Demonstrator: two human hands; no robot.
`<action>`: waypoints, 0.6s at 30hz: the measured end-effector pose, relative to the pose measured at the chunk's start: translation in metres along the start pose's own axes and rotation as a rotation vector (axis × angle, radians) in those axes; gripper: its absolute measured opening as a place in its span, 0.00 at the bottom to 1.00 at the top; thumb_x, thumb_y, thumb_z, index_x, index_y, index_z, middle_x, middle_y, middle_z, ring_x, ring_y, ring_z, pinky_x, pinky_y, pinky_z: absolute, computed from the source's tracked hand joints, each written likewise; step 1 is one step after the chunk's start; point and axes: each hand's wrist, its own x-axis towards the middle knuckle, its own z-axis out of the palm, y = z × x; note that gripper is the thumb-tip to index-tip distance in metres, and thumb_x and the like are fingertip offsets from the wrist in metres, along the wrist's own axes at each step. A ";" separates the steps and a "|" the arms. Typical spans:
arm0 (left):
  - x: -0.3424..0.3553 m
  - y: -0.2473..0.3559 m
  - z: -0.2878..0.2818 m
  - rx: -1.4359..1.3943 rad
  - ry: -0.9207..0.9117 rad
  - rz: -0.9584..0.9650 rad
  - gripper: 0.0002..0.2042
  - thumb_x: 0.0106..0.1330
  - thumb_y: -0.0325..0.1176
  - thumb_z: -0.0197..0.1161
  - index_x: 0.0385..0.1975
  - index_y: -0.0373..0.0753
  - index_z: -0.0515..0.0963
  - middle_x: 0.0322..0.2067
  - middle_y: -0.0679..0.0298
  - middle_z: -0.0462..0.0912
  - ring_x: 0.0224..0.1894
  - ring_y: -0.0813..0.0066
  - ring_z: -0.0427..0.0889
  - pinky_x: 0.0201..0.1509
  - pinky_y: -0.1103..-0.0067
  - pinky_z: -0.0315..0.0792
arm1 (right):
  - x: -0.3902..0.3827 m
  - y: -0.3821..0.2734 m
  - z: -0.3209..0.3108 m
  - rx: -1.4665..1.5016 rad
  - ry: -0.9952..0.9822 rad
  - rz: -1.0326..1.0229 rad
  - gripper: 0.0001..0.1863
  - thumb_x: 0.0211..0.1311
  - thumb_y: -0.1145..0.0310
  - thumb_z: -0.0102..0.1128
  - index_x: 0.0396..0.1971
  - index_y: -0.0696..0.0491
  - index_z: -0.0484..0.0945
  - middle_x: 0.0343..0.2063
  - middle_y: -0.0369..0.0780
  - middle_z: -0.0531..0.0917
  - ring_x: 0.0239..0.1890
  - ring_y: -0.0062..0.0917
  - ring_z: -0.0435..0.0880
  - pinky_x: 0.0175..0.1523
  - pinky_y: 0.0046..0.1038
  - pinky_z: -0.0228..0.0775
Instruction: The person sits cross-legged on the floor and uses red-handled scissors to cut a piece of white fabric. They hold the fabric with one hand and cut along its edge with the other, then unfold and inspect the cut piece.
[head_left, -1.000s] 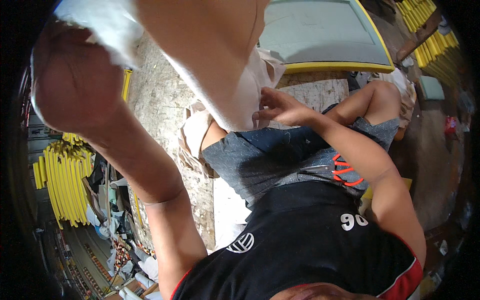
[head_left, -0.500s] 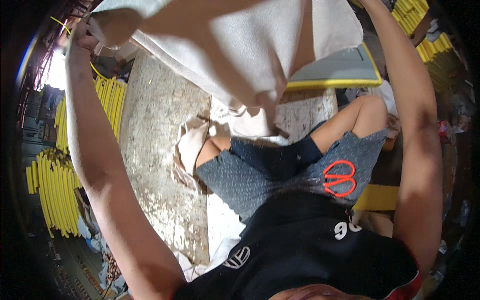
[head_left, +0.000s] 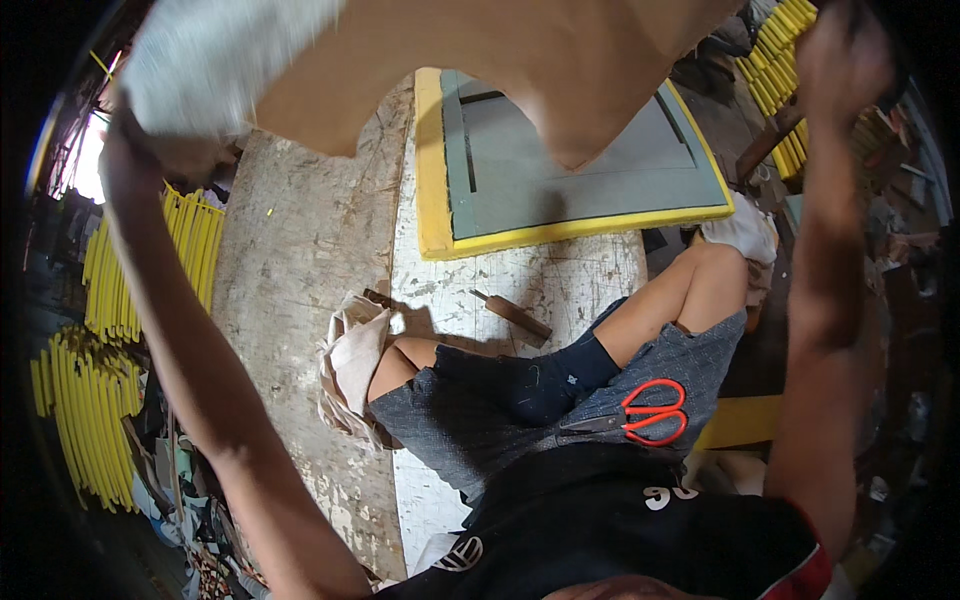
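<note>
A large cream fabric sheet, brownish where shaded, hangs across the top of the view and runs out past its upper edge. My left hand, dark and blurred, grips its left end. My right hand is raised at the upper right beyond the sheet's visible edge; motion smears its fingers, so any hold is unclear. Beneath the sheet lies a grey-green panel with yellow foam edging. A tool with a wooden handle rests on the board by my legs. Red-handled scissors lie on my lap.
I sit on a worn wooden board. Crumpled pale cloth is bunched beside my left knee. Stacks of yellow strips stand at the left, and more yellow strips at the upper right. Scraps litter the floor at both sides.
The sheet has lifted up and away from me, uncovering more of the edged panel and the wooden-handled tool. My right hand has come into view.
</note>
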 end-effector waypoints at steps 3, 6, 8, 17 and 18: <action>-0.053 -0.129 -0.062 -0.209 -0.135 -0.238 0.23 0.75 0.45 0.52 0.60 0.34 0.72 0.55 0.57 0.79 0.56 0.67 0.79 0.61 0.71 0.72 | -0.128 -0.043 -0.014 0.167 -0.517 -0.013 0.11 0.61 0.76 0.55 0.44 0.59 0.80 0.41 0.43 0.84 0.48 0.30 0.83 0.50 0.30 0.73; -0.121 -0.272 -0.115 -0.313 -0.215 -0.526 0.19 0.76 0.41 0.52 0.59 0.35 0.72 0.55 0.58 0.80 0.54 0.68 0.80 0.60 0.72 0.73 | -0.238 -0.055 -0.005 0.353 -1.189 0.203 0.06 0.59 0.71 0.58 0.34 0.55 0.82 0.37 0.44 0.82 0.45 0.42 0.81 0.51 0.39 0.73; -0.175 -0.356 -0.138 -0.296 -0.166 -0.734 0.19 0.74 0.45 0.54 0.55 0.37 0.76 0.50 0.61 0.83 0.53 0.68 0.80 0.57 0.73 0.76 | -0.287 -0.049 0.012 0.291 -1.457 0.184 0.09 0.61 0.68 0.57 0.35 0.55 0.82 0.37 0.47 0.82 0.46 0.44 0.80 0.51 0.40 0.73; -0.264 -0.390 -0.082 0.173 0.041 -1.078 0.19 0.73 0.38 0.55 0.58 0.36 0.70 0.48 0.56 0.80 0.41 0.59 0.82 0.40 0.62 0.79 | -0.338 -0.042 0.030 0.179 -1.888 0.213 0.12 0.62 0.67 0.59 0.39 0.59 0.84 0.39 0.51 0.82 0.47 0.45 0.80 0.54 0.41 0.72; -0.261 -0.391 -0.088 0.190 -0.081 -1.082 0.17 0.73 0.37 0.54 0.55 0.34 0.68 0.52 0.52 0.76 0.42 0.58 0.81 0.38 0.62 0.78 | -0.341 -0.041 0.029 0.197 -1.898 0.238 0.13 0.61 0.66 0.59 0.39 0.59 0.83 0.39 0.51 0.82 0.47 0.45 0.81 0.54 0.41 0.72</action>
